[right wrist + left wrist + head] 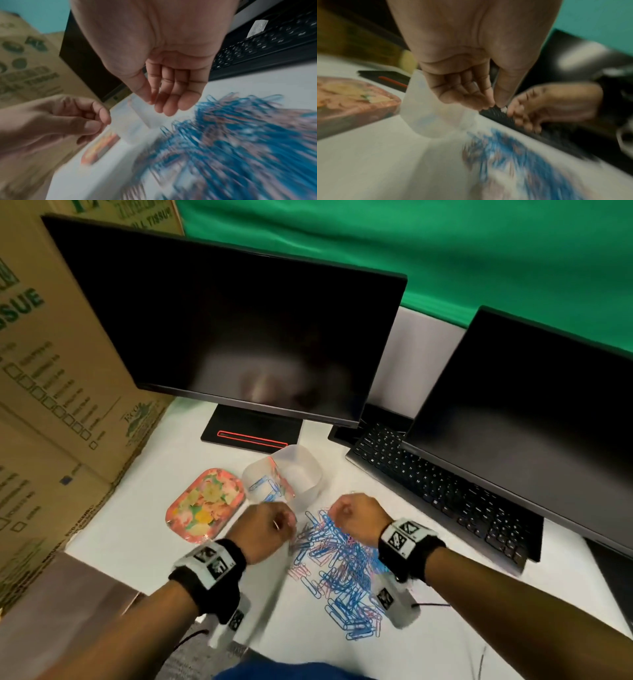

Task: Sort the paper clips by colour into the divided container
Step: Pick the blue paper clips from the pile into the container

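Head view: a heap of blue and pink paper clips point(337, 568) spread on the white table point(445, 635), at 6 o'clock from the translucent divided container point(286, 475). A few blue clips in the container's left compartment, pinkish ones along the divider. Floral tin point(205, 506) just beside the container, at its 8 o'clock. Left hand point(269, 530) raised at the heap's 10 o'clock edge, fingers curled, near the container's front rim. Right hand point(354, 520) at the heap's 12 o'clock edge, fingers curled under; cannot tell here whether either holds a clip. Monitor point(239, 337) and keyboard point(442, 491) beyond.

Left wrist view: left hand point(471, 65) with thumb and fingertips point(485, 104) pressed together in a pinch; too blurred to tell whether a clip sits between them. Container point(426, 115) directly behind the fingers, heap point(513, 159) at 5 o'clock below them, apart from the fingers. Right hand point(554, 105) at 3 o'clock, loosely curled.

Right wrist view: right hand point(171, 67) with fingers point(171, 97) hanging loosely bent, thumb close to the index finger, nothing discernible held. Heap point(240, 142) at 5 o'clock below, not touching the fingers. Left hand point(68, 121) at 8 o'clock, thumb against index fingertip.
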The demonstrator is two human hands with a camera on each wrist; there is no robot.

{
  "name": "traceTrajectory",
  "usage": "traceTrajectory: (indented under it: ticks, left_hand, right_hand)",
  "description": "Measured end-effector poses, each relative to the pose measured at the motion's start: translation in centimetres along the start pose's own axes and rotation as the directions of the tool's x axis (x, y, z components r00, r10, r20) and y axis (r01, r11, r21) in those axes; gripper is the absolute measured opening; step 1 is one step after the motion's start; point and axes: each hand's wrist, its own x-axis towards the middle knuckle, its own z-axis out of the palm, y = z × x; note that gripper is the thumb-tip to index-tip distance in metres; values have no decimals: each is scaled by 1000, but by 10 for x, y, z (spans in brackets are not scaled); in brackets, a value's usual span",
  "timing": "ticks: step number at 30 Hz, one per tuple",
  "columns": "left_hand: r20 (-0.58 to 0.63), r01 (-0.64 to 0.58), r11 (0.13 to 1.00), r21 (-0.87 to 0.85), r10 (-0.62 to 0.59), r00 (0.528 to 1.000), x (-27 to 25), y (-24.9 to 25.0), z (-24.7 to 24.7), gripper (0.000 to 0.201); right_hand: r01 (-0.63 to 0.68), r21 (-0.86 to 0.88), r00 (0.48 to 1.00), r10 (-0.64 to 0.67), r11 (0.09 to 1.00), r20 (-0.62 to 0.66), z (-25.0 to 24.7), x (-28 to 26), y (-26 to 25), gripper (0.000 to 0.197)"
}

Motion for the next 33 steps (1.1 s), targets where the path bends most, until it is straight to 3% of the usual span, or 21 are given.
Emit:
traceTrajectory:
  ticks: [3,7,14,23,29,31,33]
  left_hand:
    - [238,-231,908,350,152,959,-10,-7,32,17]
    - [398,-373,814,446,193,897,-15,-12,65,24]
    - [381,-368,764,529,174,908,-4,-20,81,20]
    - [334,-328,753,570,152,930,2,-24,83,17]
    - [308,-308,823,477,171,936,0,-16,83,12]
    - [315,-287,861,419,159,936,0,-14,85,20]
    - [320,-287,888,360,171,932,1,-12,89,37]
  right_hand:
    - [84,-79,996,-81,993,42,13,-25,27,13]
    - [202,-302,976,-167,932,137,27,-51,59,11]
    - [458,-505,883,-309,732,352,57,-84,98,32]
    - [334,-492,942,-306,804,140,42,-70,111,34]
    - [405,-518,907,-401,753,126,45,-79,113,20]
    - [420,-540,899,-417,729,136,50,-81,115,15]
    - [367,-529,922,-374,765,99,53,-80,112,15]
